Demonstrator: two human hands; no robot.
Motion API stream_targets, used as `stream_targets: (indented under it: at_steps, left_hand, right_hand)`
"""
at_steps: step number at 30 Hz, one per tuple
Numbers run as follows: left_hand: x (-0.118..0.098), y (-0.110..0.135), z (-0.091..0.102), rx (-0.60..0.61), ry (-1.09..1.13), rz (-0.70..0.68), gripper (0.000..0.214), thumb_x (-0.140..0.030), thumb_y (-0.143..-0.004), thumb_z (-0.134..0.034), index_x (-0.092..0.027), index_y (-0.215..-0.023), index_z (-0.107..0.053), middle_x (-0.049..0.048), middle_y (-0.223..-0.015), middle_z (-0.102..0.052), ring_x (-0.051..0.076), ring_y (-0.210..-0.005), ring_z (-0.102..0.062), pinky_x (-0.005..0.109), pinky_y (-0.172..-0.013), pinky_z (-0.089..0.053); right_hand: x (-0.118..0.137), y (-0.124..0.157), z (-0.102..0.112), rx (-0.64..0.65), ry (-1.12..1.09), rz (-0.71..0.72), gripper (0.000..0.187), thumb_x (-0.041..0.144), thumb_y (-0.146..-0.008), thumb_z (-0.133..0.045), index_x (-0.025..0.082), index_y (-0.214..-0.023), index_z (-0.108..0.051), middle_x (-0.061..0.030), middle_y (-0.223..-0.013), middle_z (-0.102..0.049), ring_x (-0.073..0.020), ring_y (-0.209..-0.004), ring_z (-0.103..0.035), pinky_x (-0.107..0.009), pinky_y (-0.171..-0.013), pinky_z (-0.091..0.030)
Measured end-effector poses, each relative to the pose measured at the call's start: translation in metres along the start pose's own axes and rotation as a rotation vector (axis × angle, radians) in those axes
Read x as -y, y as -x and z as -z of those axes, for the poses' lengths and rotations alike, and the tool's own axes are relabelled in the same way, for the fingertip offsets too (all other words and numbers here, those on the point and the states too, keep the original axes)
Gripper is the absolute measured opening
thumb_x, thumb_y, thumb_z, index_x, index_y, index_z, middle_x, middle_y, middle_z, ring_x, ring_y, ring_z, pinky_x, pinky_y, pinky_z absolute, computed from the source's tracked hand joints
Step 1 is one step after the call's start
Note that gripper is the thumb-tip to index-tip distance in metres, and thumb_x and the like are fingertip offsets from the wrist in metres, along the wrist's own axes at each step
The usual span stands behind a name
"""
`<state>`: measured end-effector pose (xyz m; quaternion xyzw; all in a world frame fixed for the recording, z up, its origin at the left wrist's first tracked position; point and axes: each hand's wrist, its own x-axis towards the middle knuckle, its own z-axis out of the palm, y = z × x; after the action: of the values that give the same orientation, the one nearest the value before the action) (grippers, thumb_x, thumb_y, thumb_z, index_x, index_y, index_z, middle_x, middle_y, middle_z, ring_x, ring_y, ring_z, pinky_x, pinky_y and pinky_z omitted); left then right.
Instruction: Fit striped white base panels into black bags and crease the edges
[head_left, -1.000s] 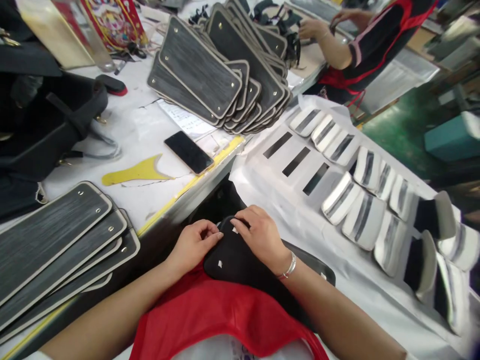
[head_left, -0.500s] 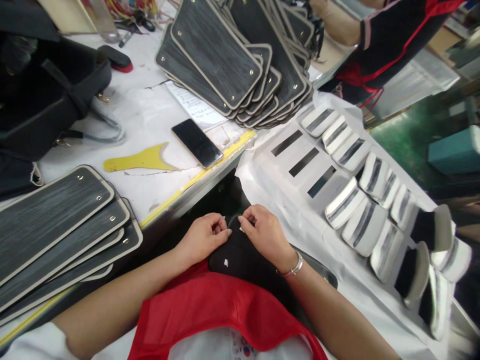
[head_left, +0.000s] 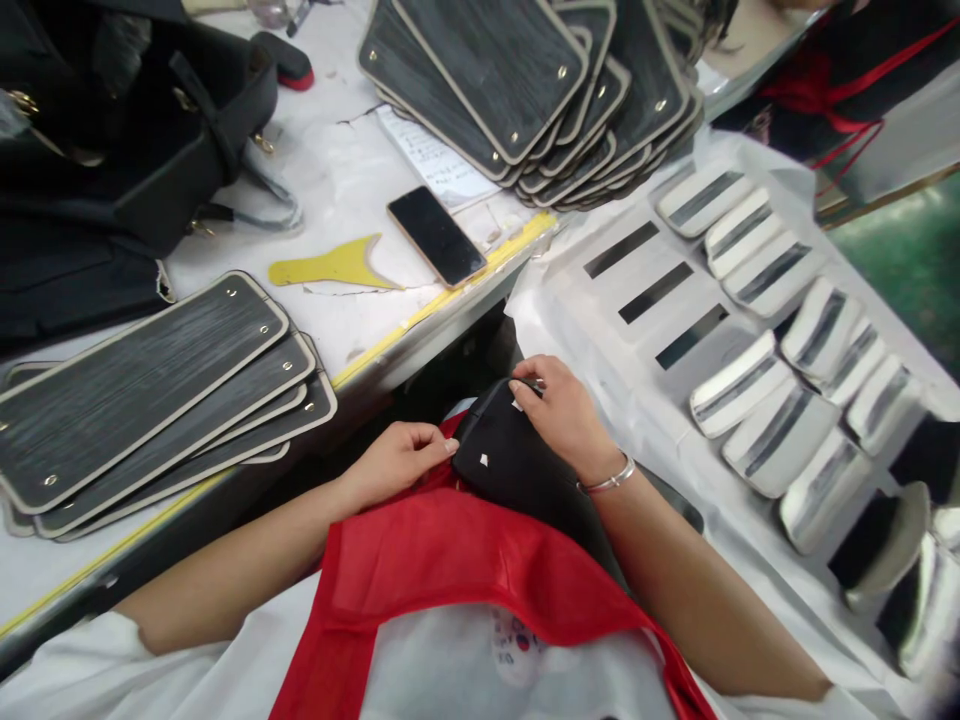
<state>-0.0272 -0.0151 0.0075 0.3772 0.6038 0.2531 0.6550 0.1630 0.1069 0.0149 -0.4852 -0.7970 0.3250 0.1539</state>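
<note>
A black panel [head_left: 504,450] with rounded corners lies on my lap against the red apron [head_left: 442,545]. Two small pale spots show on its dark face. My left hand [head_left: 409,455] pinches the panel's left corner between thumb and curled fingers. At the panel's far edge, my right hand [head_left: 562,415] grips with thumb and bent fingers beside one of the pale spots. Part of the panel is hidden under my right hand and forearm.
Stacks of dark, pale-edged panels lie on the table at left [head_left: 142,385] and at the back [head_left: 487,75]. A phone [head_left: 436,235], a yellow template [head_left: 330,264] and a black bag [head_left: 150,160] are there too. At right, curved white pieces [head_left: 780,435] rest on a sheet.
My left hand has moved away from my right, down to the panel's left corner. The panel's face is more exposed, and the view has shifted.
</note>
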Motion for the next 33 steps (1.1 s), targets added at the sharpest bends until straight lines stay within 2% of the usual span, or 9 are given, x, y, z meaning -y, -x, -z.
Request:
stream_targets:
  at_steps: [8,15,18,22,25,28,29,31,33]
  left_hand:
    - [0.006,0.002,-0.014,-0.124,-0.226,-0.115,0.035,-0.047,-0.075,-0.057,-0.014,-0.061,-0.057,-0.0029,-0.053,-0.051,0.009,-0.050,-0.042,0.021,-0.048,-0.031]
    - [0.004,-0.002,-0.015,-0.195,-0.428,-0.247,0.024,-0.030,-0.075,-0.055,-0.018,-0.058,-0.044,-0.0041,-0.059,-0.048,0.010,-0.056,-0.045,0.023,-0.056,-0.035]
    - [-0.003,-0.009,-0.012,-0.191,-0.436,-0.309,0.009,-0.024,-0.072,-0.057,-0.018,-0.077,-0.053,-0.0018,-0.075,-0.055,0.013,-0.066,-0.052,0.025,-0.061,-0.041]
    - [-0.012,-0.028,-0.015,-0.226,-0.428,-0.403,0.039,-0.032,-0.079,-0.057,-0.018,-0.115,-0.053,0.0056,-0.107,-0.056,0.017,-0.090,-0.056,0.031,-0.080,-0.046]
    - [-0.015,-0.042,-0.022,-0.251,-0.447,-0.415,0.040,-0.039,-0.082,-0.055,-0.016,-0.114,-0.057,0.0073,-0.104,-0.056,0.019,-0.093,-0.055,0.034,-0.087,-0.045]
    - [-0.014,-0.047,-0.026,-0.245,-0.399,-0.406,0.038,-0.036,-0.083,-0.054,-0.016,-0.115,-0.058,0.0064,-0.101,-0.056,0.018,-0.091,-0.055,0.032,-0.084,-0.046]
    - [-0.013,-0.047,-0.026,-0.238,-0.390,-0.408,0.037,-0.035,-0.084,-0.053,-0.016,-0.115,-0.058,0.0060,-0.100,-0.056,0.018,-0.090,-0.055,0.032,-0.083,-0.046]
    - [-0.012,-0.046,-0.025,-0.233,-0.397,-0.404,0.037,-0.035,-0.084,-0.053,-0.017,-0.117,-0.058,0.0052,-0.097,-0.056,0.018,-0.088,-0.055,0.031,-0.080,-0.047]
    - [-0.012,-0.045,-0.023,-0.236,-0.421,-0.390,0.039,-0.036,-0.084,-0.052,-0.017,-0.118,-0.058,0.0047,-0.094,-0.056,0.017,-0.083,-0.056,0.030,-0.074,-0.048]
  right_hand:
    - [0.002,0.010,-0.007,-0.037,0.007,-0.023,0.012,0.023,-0.083,-0.048,0.018,-0.091,-0.056,-0.0038,-0.088,-0.062,-0.0173,-0.082,-0.057,-0.029,-0.076,-0.043]
    - [-0.002,0.008,-0.003,0.027,0.026,-0.084,0.014,0.028,-0.085,-0.050,0.019,-0.093,-0.055,-0.0032,-0.089,-0.064,-0.0167,-0.082,-0.059,-0.029,-0.076,-0.043]
    - [-0.005,0.003,0.004,0.151,0.005,-0.093,0.016,0.032,-0.087,-0.049,0.019,-0.093,-0.057,-0.0022,-0.087,-0.064,-0.0153,-0.080,-0.059,-0.027,-0.074,-0.042]
    - [-0.011,-0.003,0.011,0.268,-0.033,-0.059,0.018,0.034,-0.088,-0.049,0.019,-0.091,-0.060,-0.0006,-0.085,-0.064,-0.0140,-0.080,-0.058,-0.026,-0.075,-0.041]
    - [-0.016,-0.009,0.014,0.313,-0.067,-0.055,0.019,0.034,-0.087,-0.050,0.018,-0.091,-0.061,-0.0003,-0.084,-0.064,-0.0136,-0.079,-0.057,-0.026,-0.073,-0.041]
    - [-0.019,-0.012,0.014,0.353,-0.099,-0.070,0.020,0.035,-0.086,-0.052,0.018,-0.091,-0.062,-0.0006,-0.085,-0.065,-0.0142,-0.079,-0.059,-0.027,-0.072,-0.043]
    - [-0.018,-0.011,0.013,0.332,-0.092,-0.071,0.022,0.035,-0.086,-0.052,0.018,-0.094,-0.062,-0.0017,-0.089,-0.066,-0.0151,-0.081,-0.059,-0.028,-0.074,-0.044]
    - [-0.013,-0.001,0.009,0.176,0.005,-0.058,0.030,0.036,-0.086,-0.053,0.015,-0.106,-0.060,-0.0074,-0.103,-0.065,-0.0191,-0.095,-0.059,-0.032,-0.084,-0.045]
    - [-0.007,0.018,0.003,-0.004,0.182,0.027,0.045,0.038,-0.087,-0.051,0.010,-0.123,-0.052,-0.0150,-0.125,-0.055,-0.0244,-0.117,-0.048,-0.040,-0.100,-0.036]
